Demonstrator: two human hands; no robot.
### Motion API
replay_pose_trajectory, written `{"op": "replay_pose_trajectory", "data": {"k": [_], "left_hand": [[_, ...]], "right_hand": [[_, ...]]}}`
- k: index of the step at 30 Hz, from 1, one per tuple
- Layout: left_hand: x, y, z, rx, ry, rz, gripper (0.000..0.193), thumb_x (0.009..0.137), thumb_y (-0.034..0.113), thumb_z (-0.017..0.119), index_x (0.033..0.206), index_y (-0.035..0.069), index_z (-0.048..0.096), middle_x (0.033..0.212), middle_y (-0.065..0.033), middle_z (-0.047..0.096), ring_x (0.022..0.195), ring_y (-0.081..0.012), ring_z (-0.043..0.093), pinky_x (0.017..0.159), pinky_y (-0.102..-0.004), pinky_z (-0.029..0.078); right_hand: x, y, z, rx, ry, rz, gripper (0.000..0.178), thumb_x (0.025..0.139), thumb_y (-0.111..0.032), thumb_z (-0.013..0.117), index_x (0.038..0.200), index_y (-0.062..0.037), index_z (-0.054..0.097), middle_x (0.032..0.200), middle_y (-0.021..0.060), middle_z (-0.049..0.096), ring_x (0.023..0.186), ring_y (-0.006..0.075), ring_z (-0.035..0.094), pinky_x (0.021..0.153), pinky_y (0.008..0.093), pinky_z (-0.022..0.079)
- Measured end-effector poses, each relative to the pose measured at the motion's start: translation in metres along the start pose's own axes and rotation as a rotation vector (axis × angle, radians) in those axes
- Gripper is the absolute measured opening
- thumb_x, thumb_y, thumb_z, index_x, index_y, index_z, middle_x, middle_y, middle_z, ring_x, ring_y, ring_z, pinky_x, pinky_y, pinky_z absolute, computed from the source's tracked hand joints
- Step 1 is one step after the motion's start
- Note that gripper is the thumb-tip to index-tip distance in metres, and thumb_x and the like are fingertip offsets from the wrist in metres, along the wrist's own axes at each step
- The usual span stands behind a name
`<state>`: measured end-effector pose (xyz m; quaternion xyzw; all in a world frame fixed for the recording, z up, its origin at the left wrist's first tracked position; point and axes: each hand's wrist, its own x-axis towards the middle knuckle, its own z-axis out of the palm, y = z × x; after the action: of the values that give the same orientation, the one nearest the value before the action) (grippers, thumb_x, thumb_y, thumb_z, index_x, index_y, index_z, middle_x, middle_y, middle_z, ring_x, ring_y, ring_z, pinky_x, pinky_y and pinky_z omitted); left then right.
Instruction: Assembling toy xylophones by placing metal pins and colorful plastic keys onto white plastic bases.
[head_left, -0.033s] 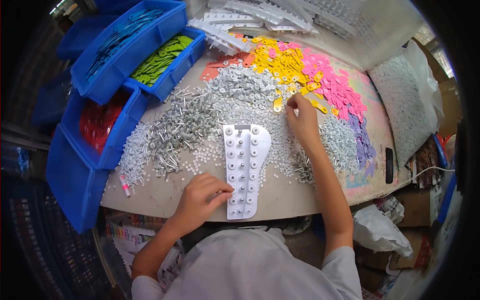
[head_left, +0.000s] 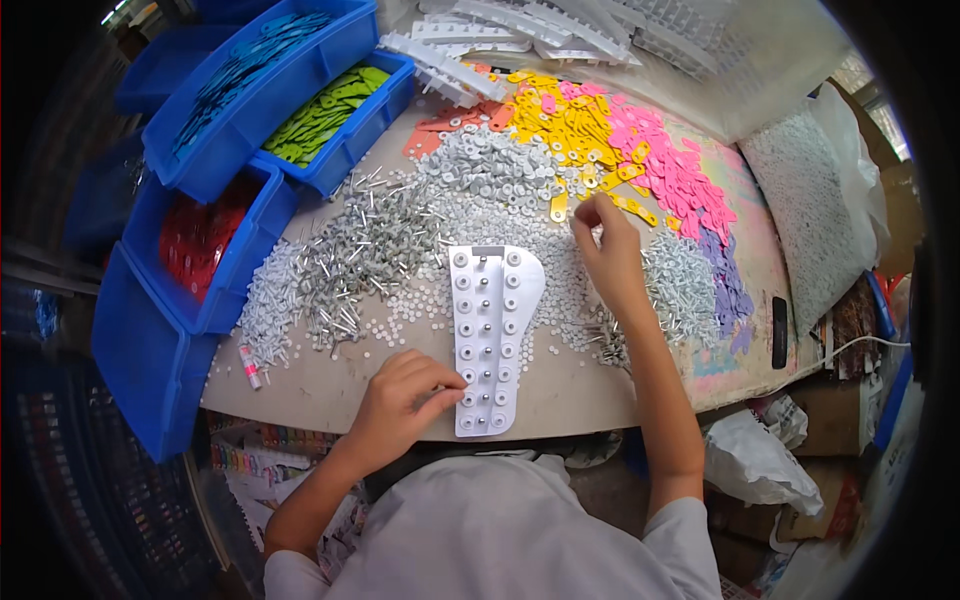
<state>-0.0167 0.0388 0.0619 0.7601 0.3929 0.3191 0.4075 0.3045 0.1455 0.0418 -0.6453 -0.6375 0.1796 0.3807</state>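
Note:
In front of me on the table lies a white plastic jig [head_left: 530, 285], its right side bulging out near the far end. Round white discs with centre holes line both its sides, and a row of small metal pins runs down the middle groove. My left hand [head_left: 405, 400] is at the jig's lower left edge, thumb and forefinger brought together; anything between them is too small to name. My right hand [head_left: 612, 250] hovers in a pinch over the small white rings, close to the yellow tabs [head_left: 565, 125]. What it pinches, if anything, is hidden.
Metal pins [head_left: 370, 245], white discs [head_left: 490, 165], pink tabs [head_left: 670, 170] and purple tabs [head_left: 718, 265] lie in heaps. Blue bins [head_left: 230, 285] stand at left. A dark flat object [head_left: 779, 332] and a bulging clear bag [head_left: 800, 200] are at right; a lip-balm-like tube [head_left: 250, 368] lies left.

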Motion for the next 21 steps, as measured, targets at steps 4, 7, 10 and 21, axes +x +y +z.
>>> {"op": "replay_pose_trajectory", "data": {"k": [4,7,10,21], "left_hand": [[-0.026,0.001,0.010,-0.057,-0.012,-0.033,0.014,0.082,0.002,0.083,0.094,0.004,0.078,0.093,-0.0072,0.073,0.090,-0.0247,0.065,0.083,-0.0372,0.050],[-0.036,0.001,0.022,-0.057,-0.038,-0.002,0.012,0.082,0.003,0.083,0.093,0.006,0.079,0.091,-0.0053,0.070,0.091,-0.0244,0.064,0.083,-0.0369,0.050],[-0.038,0.001,0.031,-0.015,-0.029,-0.009,0.011,0.083,0.003,0.082,0.093,0.007,0.078,0.088,-0.0054,0.068,0.089,-0.0252,0.063,0.081,-0.0373,0.049],[-0.049,-0.008,0.047,0.181,0.142,0.067,0.015,0.083,0.009,0.082,0.095,0.006,0.074,0.086,-0.0043,0.065,0.081,-0.0263,0.061,0.074,-0.0394,0.048]], "right_hand": [[-0.089,-0.062,-0.021,0.088,-0.220,-0.091,0.016,0.088,-0.001,0.071,0.104,-0.0026,0.070,0.099,0.0103,0.072,0.098,0.0236,0.067,0.090,0.0376,0.050],[-0.142,-0.089,-0.021,0.154,-0.411,-0.073,0.015,0.087,0.001,0.073,0.101,-0.0041,0.072,0.106,0.0107,0.070,0.106,0.0291,0.063,0.092,0.0396,0.049],[-0.172,-0.101,-0.015,0.200,-0.444,-0.009,0.013,0.088,0.001,0.074,0.101,-0.0038,0.072,0.103,0.0105,0.068,0.104,0.0292,0.062,0.094,0.0392,0.048],[-0.199,-0.084,0.014,0.143,-0.285,-0.069,0.017,0.084,0.001,0.080,0.098,-0.0012,0.071,0.096,0.0106,0.064,0.092,0.0306,0.060,0.079,0.0398,0.049]]}}
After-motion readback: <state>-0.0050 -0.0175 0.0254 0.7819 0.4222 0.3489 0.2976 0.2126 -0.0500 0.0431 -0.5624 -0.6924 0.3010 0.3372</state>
